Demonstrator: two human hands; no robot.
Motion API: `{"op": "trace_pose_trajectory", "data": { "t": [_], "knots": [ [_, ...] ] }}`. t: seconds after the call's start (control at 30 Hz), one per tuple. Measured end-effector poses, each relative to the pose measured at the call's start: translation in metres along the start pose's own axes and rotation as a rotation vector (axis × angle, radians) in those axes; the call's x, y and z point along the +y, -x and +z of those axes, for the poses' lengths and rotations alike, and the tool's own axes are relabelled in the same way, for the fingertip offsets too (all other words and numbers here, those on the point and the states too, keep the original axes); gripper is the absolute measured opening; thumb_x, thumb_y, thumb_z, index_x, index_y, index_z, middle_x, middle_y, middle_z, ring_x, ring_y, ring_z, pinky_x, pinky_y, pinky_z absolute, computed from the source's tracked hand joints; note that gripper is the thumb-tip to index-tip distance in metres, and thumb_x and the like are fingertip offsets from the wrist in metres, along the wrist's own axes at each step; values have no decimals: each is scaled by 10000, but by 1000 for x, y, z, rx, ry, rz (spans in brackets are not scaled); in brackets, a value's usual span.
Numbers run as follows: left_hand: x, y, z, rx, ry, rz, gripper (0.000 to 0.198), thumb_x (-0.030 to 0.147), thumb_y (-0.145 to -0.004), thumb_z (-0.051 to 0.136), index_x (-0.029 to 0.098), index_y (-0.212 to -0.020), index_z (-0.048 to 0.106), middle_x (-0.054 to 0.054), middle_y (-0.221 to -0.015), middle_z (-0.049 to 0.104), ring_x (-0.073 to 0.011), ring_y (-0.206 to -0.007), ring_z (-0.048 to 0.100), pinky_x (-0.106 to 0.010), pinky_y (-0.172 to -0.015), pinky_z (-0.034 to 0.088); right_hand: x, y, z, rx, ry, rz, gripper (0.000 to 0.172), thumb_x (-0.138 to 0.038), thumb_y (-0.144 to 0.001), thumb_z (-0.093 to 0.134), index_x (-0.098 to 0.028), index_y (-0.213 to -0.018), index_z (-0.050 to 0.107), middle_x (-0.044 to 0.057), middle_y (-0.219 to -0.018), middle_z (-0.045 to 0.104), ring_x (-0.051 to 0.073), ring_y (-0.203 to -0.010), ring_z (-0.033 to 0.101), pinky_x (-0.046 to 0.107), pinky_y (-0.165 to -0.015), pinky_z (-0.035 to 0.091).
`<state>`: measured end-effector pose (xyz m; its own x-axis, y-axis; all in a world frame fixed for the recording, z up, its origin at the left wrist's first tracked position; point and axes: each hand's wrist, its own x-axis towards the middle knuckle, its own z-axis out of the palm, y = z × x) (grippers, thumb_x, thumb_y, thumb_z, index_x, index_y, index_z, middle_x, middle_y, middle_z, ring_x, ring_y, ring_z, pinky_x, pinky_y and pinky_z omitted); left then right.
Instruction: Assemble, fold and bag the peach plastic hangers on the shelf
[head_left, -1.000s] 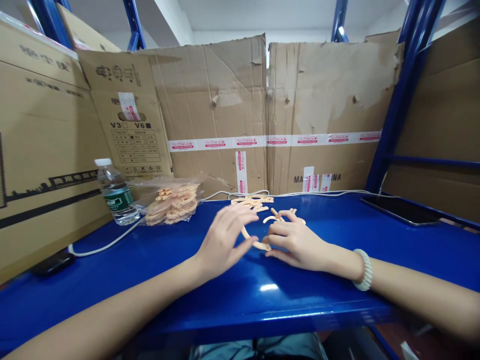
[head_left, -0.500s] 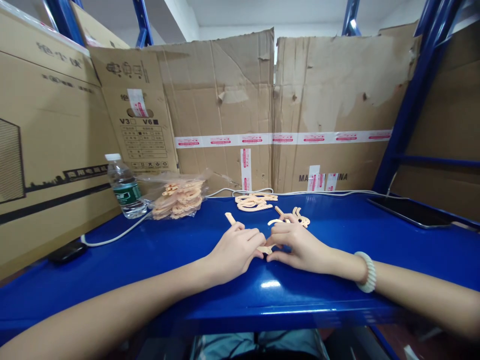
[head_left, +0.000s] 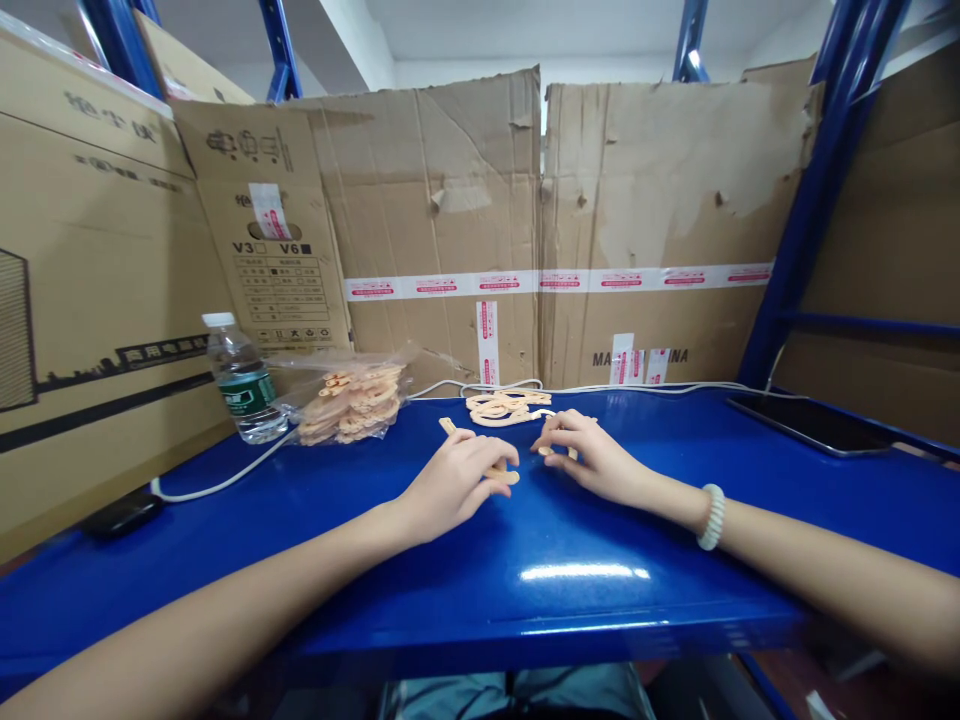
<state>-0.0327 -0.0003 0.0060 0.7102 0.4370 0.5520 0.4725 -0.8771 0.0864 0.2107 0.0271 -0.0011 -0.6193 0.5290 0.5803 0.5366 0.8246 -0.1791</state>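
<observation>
taped cardboard panels (head_left: 442, 150) behind | blue posts (head_left: 804, 200) either side | glossy blue tabletop (head_left: 480, 580) | pale ceiling (head_left: 525, 30)

On the far-left brown printed cardboard panel (head_left: 311, 200) stood "V3" with an unfilled square (head_left: 261, 248) and "V6" with a black square (head_left: 306, 248). The far-right brown cardboard sheet (head_left: 667, 210) showed "MA" and "INA"; the left tan cardboard box (head_left: 97, 250), "商用电脑".
</observation>
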Motion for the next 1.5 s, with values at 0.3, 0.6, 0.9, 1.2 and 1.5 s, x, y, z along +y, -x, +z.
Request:
{"op": "trace_pose_trajectory", "data": {
  "t": [0.3, 0.6, 0.9, 1.2, 1.5],
  "knots": [
    [-9, 0, 6, -165, 86, -101, 82, 169, -917, 493, 188, -916, 573, -25, -919, 632, -180, -905, 523, -292, -831, 415, 6, -2, 16, -58, -13, 17, 151, -164, -868, 579, -161, -963, 696, 103, -1000, 611, 222, -988, 544, 400, -902, 448],
    [-18, 4, 12, -139, 43, -137, 102, 187, -914, 504, 202, -983, 577, -37, -975, 621, -195, -959, 533, -321, -871, 435, 12, -10, -7, -79, -99, 15, 222, -157, -877, 553, -181, -1054, 683, 85, -968, 653, 188, -897, 604, 330, -817, 485],
    [-17, 4, 10, -144, 27, -142, 108, 175, -901, 505, 204, -974, 579, -42, -967, 620, -201, -946, 539, -333, -851, 443, 41, -4, -76, -399, 67, 168, 184, -278, -744, 703, -182, -899, 729, 51, -873, 671, 143, -680, 598, 259, -614, 448],
    [-22, 4, 11, -148, -10, -156, 98, 164, -895, 505, 195, -920, 595, -36, -903, 621, -197, -902, 542, -322, -816, 443, 44, -3, -57, -518, 46, 223, 119, -111, -686, 662, -162, -785, 705, 30, -797, 690, 146, -690, 620, 238, -640, 446],
    [-27, 4, 11, -129, -19, -175, 98, 147, -882, 508, 194, -902, 592, -34, -900, 627, -198, -902, 545, -323, -811, 442, 56, -2, -58, -480, 53, 233, 98, -126, -697, 654, -156, -783, 691, 36, -793, 690, 156, -693, 611, 244, -617, 430]
  ]
}}
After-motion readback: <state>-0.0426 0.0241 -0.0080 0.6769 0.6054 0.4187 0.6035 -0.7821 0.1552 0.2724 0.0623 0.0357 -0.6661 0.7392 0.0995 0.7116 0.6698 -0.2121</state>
